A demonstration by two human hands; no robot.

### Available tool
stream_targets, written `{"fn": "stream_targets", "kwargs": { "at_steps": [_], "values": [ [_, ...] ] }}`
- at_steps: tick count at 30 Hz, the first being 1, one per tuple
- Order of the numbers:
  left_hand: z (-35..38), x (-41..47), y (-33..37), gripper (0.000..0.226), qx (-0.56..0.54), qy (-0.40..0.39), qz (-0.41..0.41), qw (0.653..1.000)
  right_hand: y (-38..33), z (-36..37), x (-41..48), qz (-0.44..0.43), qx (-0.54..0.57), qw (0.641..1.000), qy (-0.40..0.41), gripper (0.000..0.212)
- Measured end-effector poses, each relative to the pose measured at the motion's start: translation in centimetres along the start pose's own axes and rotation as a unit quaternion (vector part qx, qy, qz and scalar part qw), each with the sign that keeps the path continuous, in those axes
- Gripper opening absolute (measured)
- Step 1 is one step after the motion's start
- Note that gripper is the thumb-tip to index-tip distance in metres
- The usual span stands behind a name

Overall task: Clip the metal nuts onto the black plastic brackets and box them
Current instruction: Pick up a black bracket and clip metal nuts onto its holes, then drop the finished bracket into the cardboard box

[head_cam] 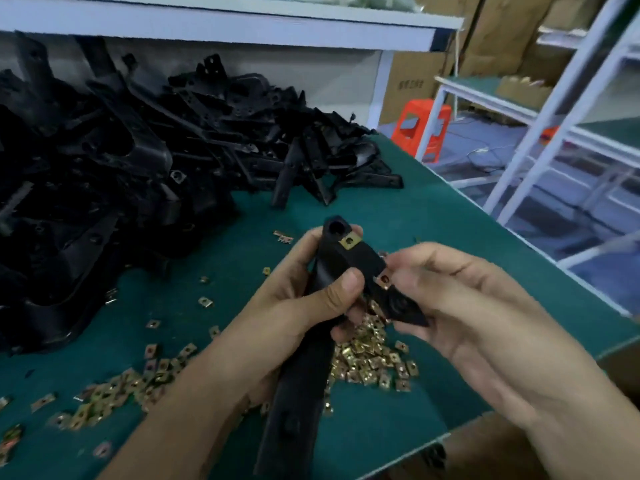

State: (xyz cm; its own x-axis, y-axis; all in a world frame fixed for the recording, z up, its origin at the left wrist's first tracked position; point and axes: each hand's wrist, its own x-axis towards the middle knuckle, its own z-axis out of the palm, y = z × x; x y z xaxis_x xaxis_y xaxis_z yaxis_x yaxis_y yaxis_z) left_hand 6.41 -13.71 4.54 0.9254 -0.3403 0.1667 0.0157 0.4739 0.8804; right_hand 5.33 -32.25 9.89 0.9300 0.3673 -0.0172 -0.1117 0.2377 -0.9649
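Gripping a black plastic bracket (304,372) around its middle, the left hand (304,299) has its fingers curled behind the part and its thumb pressed on the front face. The bracket is held up above the green table (415,209), its round-holed end pointing away from the person. One clipped nut (349,241) sits on the edge just beside that hole. The right hand (467,306) pinches a second metal nut (383,279) between thumb and forefinger, holding it against the edge of the bracket's side arm (whether it is fully seated cannot be told), while its lower fingers curl under the tip of that arm.

Below the hands, a heap of nuts (370,355) lies on the table, with more scattered leftward toward the near edge. A large pile of brackets (121,150) covers the far left of the table, under a white shelf (242,26). Off the table to the right stand an orange stool (420,123), white racks (561,109) and cardboard boxes (502,36).
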Motion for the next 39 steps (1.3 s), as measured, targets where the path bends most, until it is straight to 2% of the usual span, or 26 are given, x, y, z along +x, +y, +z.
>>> {"fn": "stream_targets", "kwargs": {
  "at_steps": [5, 10, 16, 21, 23, 26, 29, 31, 33, 36, 39],
  "values": [
    [5.9, 0.3, -4.4, 0.047, 0.036, -0.052, -0.09, 0.994, 0.3, -4.2, -6.9, 0.017, 0.009, 0.988, 0.153, 0.024],
    [11.0, 0.5, -8.4, 0.045, 0.051, -0.116, -0.18, 0.976, 1.3, -7.3, -12.8, 0.011, 0.054, 0.951, 0.305, 0.031],
    [15.8, 0.4, -13.0, 0.032, 0.125, -0.177, -0.207, 0.954, 3.5, -9.5, -18.7, 0.014, 0.121, 0.895, 0.428, 0.028],
    [18.0, -0.4, -17.5, 0.037, 0.113, -0.19, -0.33, 0.918, 5.7, -10.6, -21.3, 0.028, 0.21, 0.854, 0.476, 0.008],
    [18.1, -0.6, -19.1, 0.043, 0.092, -0.175, -0.394, 0.898, 7.3, -11.4, -22.1, 0.058, 0.211, 0.829, 0.514, 0.014],
    [17.5, -0.5, -20.9, 0.064, 0.107, -0.151, -0.432, 0.883, 10.3, -12.5, -22.9, 0.114, 0.201, 0.799, 0.555, 0.011],
    [16.6, -0.1, -21.7, 0.078, 0.199, -0.168, -0.42, 0.869, 12.9, -13.0, -23.2, 0.198, 0.139, 0.794, 0.557, 0.017],
    [16.0, 0.2, -21.9, 0.075, 0.249, -0.19, -0.397, 0.863, 14.2, -12.9, -23.1, 0.239, 0.108, 0.8, 0.54, 0.016],
    [15.5, 0.4, -21.7, 0.068, 0.281, -0.204, -0.379, 0.858, 15.5, -12.6, -23.1, 0.262, 0.055, 0.806, 0.528, 0.027],
    [15.1, 0.6, -21.2, 0.055, 0.306, -0.199, -0.364, 0.857, 16.4, -11.5, -22.5, 0.258, -0.01, 0.814, 0.52, 0.035],
    [15.1, 0.5, -19.9, 0.031, 0.323, -0.175, -0.332, 0.869, 16.1, -9.9, -20.7, 0.196, -0.081, 0.829, 0.518, 0.04]
  ]
}}
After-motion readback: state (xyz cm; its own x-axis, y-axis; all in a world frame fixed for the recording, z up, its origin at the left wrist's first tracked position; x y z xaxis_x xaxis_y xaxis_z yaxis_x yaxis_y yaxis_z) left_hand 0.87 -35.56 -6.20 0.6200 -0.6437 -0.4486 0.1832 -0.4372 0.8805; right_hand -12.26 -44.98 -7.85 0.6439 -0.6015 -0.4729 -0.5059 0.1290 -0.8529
